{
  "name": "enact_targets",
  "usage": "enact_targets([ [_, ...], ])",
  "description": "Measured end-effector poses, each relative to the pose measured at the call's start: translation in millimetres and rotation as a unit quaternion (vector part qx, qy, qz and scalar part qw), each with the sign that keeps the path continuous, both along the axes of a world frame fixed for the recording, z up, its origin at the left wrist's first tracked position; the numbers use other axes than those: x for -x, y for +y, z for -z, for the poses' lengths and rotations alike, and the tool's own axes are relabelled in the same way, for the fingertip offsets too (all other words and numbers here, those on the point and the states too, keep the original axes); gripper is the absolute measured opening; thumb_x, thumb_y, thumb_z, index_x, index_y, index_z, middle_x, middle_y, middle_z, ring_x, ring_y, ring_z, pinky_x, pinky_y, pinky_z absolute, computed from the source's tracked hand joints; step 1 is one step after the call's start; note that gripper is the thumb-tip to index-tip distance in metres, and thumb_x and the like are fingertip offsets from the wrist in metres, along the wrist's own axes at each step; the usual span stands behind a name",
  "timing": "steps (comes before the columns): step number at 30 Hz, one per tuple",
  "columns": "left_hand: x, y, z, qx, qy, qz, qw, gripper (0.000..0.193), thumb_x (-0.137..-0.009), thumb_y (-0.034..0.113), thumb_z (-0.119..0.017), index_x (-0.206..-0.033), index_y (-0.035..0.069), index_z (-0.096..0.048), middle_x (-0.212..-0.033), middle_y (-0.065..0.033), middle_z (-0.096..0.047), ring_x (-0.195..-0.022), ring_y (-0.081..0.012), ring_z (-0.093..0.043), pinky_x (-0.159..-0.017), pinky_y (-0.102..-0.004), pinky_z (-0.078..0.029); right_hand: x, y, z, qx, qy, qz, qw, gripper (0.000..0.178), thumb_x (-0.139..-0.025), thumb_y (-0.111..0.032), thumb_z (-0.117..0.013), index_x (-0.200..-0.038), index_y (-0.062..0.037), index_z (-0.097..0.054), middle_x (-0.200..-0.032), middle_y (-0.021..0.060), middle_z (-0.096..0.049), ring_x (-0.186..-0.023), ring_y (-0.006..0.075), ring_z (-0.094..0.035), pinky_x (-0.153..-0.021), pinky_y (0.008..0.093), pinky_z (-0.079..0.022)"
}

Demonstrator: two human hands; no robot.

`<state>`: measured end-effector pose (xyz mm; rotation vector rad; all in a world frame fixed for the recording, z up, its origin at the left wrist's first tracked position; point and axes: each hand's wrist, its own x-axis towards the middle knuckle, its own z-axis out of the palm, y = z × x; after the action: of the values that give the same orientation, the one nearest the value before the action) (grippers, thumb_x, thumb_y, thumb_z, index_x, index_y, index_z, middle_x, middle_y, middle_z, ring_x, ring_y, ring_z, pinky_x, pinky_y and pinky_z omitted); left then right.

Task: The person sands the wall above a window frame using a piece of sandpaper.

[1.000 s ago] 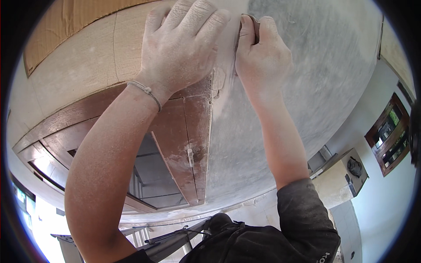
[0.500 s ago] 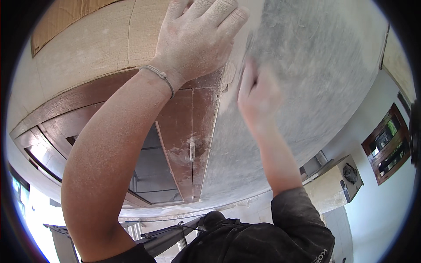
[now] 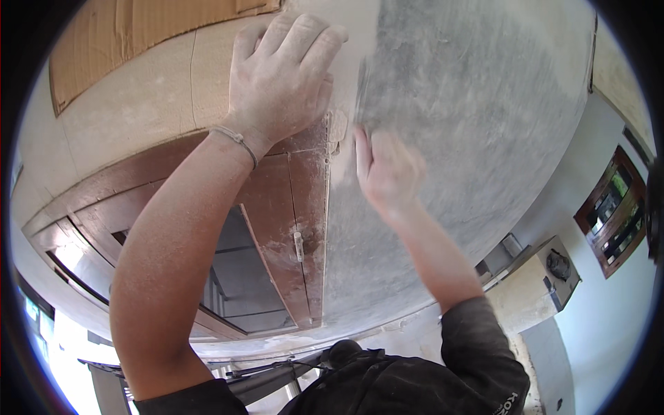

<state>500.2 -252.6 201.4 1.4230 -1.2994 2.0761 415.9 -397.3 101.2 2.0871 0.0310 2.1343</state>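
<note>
My left hand (image 3: 280, 76), coated in pale dust, rests bent at the wall above the corner of a brown wooden frame (image 3: 308, 144). Its fingers curl away from view, so the tips and anything under them are hidden. A thin cord bracelet (image 3: 238, 138) circles that wrist. Lower and to the right, my right hand (image 3: 393, 169) is at the grey-smeared wall (image 3: 463, 111), close to the pale strip along the frame. Motion blurs its curled fingers, while the thumb points up. Whatever lies in its grasp cannot be made out.
Brown cardboard (image 3: 152, 41) covers the upper left wall. Beneath my left arm are glass panes and a white-smudged door bolt (image 3: 299, 246). A ladder-like metal frame (image 3: 270, 387) stands below. At right are a box-like ledge (image 3: 532, 283) and a wooden window (image 3: 614, 211).
My right hand has moved slightly down and left across the picture. The whole view has shifted, showing more cardboard, and my left hand appears lower and farther left, still curled.
</note>
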Motion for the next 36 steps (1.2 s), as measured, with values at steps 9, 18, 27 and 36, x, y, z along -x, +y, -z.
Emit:
enact_targets([
  [9,-1.1,9.7,2.8,-0.009,0.008,-0.01,1.0,0.047,-0.061,0.005,-0.054,-0.106,0.018,-0.057,-0.103,0.0004,-0.057,-0.099,-0.0185,-0.053,-0.085,-0.0352,-0.034,-11.9,12.6,-22.2,-0.005,-0.006,0.003,1.0,0.029,-0.086,-0.028,-0.06,-0.064,-0.0144,-0.047,-0.054,0.0043,-0.048,-0.04,0.0217,-0.044,-0.039,0.0349,-0.033],
  [18,0.9,9.4,1.7,-0.008,0.009,-0.017,1.0,0.046,-0.062,0.005,-0.053,-0.106,0.017,-0.058,-0.103,-0.0005,-0.057,-0.1,-0.0199,-0.053,-0.085,-0.0363,-0.035,-7.6,-2.2,-86.9,-0.082,-0.054,0.011,0.995,0.031,-0.088,-0.032,-0.059,-0.067,-0.0127,-0.047,-0.051,0.0058,-0.048,-0.039,0.0277,-0.047,-0.037,0.0404,-0.035],
  [27,0.5,7.1,0.4,-0.002,0.003,-0.002,1.0,0.039,-0.064,0.011,-0.057,-0.102,0.019,-0.058,-0.099,0.0024,-0.056,-0.094,-0.0164,-0.054,-0.084,-0.0357,-0.035,38.0,5.6,135.4,-0.129,0.214,-0.047,0.967,0.027,-0.084,-0.028,-0.066,-0.068,-0.011,-0.052,-0.055,0.0049,-0.049,-0.044,0.0203,-0.049,-0.042,0.0341,-0.038],
  [36,-1.4,9.6,5.4,-0.06,-0.001,-0.055,0.997,0.032,-0.074,0.006,-0.055,-0.105,0.012,-0.061,-0.102,-0.0071,-0.059,-0.099,-0.025,-0.054,-0.087,-0.0384,-0.035,101.5,-12.8,95.7,-0.695,0.139,-0.578,0.404,0.026,-0.094,-0.034,-0.046,-0.09,-0.0092,-0.051,-0.063,0.0043,-0.052,-0.053,0.013,-0.05,-0.046,0.0262,-0.042],
])
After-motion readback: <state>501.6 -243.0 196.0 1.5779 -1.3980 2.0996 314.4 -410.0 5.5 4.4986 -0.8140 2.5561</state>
